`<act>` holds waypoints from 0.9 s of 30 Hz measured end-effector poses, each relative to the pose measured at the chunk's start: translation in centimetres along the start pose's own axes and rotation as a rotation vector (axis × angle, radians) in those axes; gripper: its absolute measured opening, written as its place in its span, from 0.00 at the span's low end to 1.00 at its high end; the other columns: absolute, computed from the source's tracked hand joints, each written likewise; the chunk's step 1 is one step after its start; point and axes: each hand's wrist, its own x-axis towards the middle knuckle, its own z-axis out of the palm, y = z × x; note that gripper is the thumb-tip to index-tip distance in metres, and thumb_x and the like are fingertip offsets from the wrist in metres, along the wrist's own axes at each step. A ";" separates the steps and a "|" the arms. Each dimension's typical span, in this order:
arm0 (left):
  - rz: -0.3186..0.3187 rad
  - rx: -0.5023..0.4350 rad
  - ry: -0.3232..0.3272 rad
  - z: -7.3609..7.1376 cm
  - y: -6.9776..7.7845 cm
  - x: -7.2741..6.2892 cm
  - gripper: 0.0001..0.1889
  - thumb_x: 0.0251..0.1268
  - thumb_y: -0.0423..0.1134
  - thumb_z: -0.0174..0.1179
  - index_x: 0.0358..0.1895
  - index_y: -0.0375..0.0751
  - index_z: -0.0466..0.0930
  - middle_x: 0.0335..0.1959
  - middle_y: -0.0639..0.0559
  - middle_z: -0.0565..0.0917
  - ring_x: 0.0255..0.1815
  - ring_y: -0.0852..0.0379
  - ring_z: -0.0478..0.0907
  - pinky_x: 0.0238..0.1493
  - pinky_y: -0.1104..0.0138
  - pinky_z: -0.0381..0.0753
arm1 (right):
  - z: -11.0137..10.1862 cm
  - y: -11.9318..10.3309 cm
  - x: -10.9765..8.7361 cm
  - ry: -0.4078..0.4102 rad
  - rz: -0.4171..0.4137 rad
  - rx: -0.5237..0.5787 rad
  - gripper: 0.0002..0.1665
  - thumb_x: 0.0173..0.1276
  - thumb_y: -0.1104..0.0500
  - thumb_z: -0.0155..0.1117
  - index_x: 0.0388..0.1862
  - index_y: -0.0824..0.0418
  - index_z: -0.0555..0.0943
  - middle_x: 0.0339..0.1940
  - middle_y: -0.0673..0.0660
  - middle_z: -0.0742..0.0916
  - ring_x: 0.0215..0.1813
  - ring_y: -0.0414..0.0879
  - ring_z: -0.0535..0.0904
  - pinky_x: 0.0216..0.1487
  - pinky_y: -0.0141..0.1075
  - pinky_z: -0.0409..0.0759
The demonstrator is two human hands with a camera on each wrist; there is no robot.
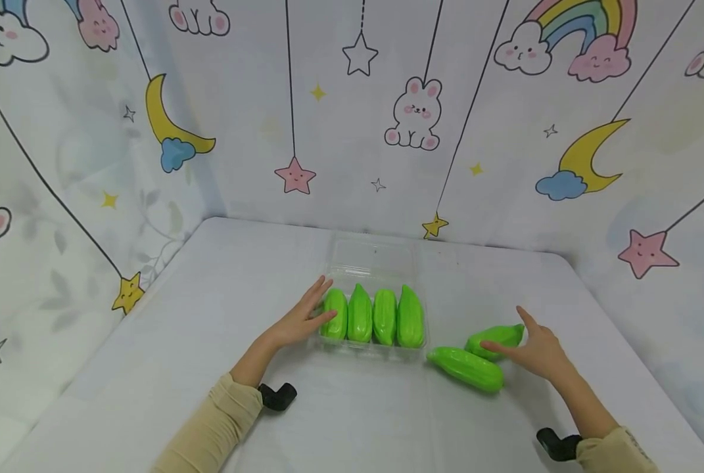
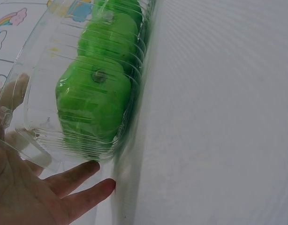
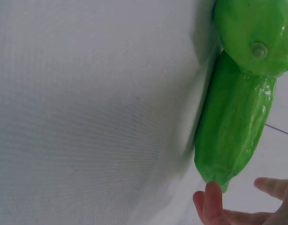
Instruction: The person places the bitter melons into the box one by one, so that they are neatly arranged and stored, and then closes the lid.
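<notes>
A clear plastic box point(image 1: 371, 351), its lid point(image 1: 372, 257) folded back, holds several glossy green toy gourds point(image 1: 360, 315) side by side. At the box's left end is my left hand point(image 1: 295, 323), fingers spread; its thumb reaches over the leftmost gourd in the head view. The left wrist view shows its fingertips close to the box's lower edge point(image 2: 94, 157). Two more gourds lie on the table right of the box, the nearer gourd point(image 1: 467, 369) against the farther gourd point(image 1: 496, 340). My right hand point(image 1: 542, 351) spreads thumb and fingers around the farther one, fingertips at its narrow tip.
The table point(image 1: 352, 420) has a white cloth. Behind it and at both sides hangs a white curtain point(image 1: 233, 98) printed with stars, moons and rabbits. Black wrist mounts point(image 1: 277, 397) show at both sleeves.
</notes>
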 end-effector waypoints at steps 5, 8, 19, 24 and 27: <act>-0.002 -0.005 -0.013 0.0 -0.2 0.0 0.33 0.70 0.37 0.48 0.71 0.33 0.41 0.72 0.35 0.36 0.71 0.36 0.36 0.62 0.42 0.52 | 0.5 0.1 0.2 -0.062 0.019 0.016 0.67 0.53 0.34 0.63 0.69 0.76 0.40 0.49 0.84 0.71 0.36 0.64 0.76 0.32 0.48 0.77; -0.003 -0.004 -0.010 0.0 -0.1 0.0 0.33 0.70 0.37 0.48 0.71 0.33 0.41 0.72 0.35 0.36 0.70 0.36 0.36 0.62 0.42 0.53 | 0.8 0.3 0.5 -0.085 0.040 0.036 0.67 0.53 0.34 0.63 0.70 0.73 0.38 0.41 0.78 0.75 0.25 0.49 0.73 0.24 0.38 0.72; -0.009 -0.008 -0.008 0.0 -0.1 0.2 0.33 0.70 0.37 0.48 0.71 0.33 0.41 0.72 0.35 0.36 0.70 0.36 0.37 0.61 0.44 0.57 | 1.8 0.5 0.9 -0.087 0.072 0.143 0.67 0.53 0.35 0.64 0.70 0.72 0.38 0.56 0.87 0.62 0.27 0.48 0.78 0.25 0.37 0.78; -0.013 -0.010 -0.007 -0.1 -0.1 0.1 0.33 0.70 0.37 0.48 0.71 0.33 0.41 0.72 0.35 0.36 0.70 0.36 0.37 0.62 0.44 0.56 | 1.9 0.5 1.1 -0.079 0.078 0.186 0.67 0.52 0.36 0.66 0.69 0.74 0.39 0.55 0.86 0.63 0.29 0.49 0.81 0.28 0.39 0.79; -0.010 -0.006 -0.007 -0.1 -0.1 0.1 0.33 0.70 0.37 0.48 0.71 0.32 0.41 0.72 0.35 0.36 0.71 0.37 0.36 0.62 0.43 0.55 | 1.9 0.5 1.2 -0.075 0.083 0.212 0.66 0.52 0.37 0.67 0.69 0.75 0.40 0.54 0.85 0.64 0.29 0.49 0.81 0.29 0.39 0.80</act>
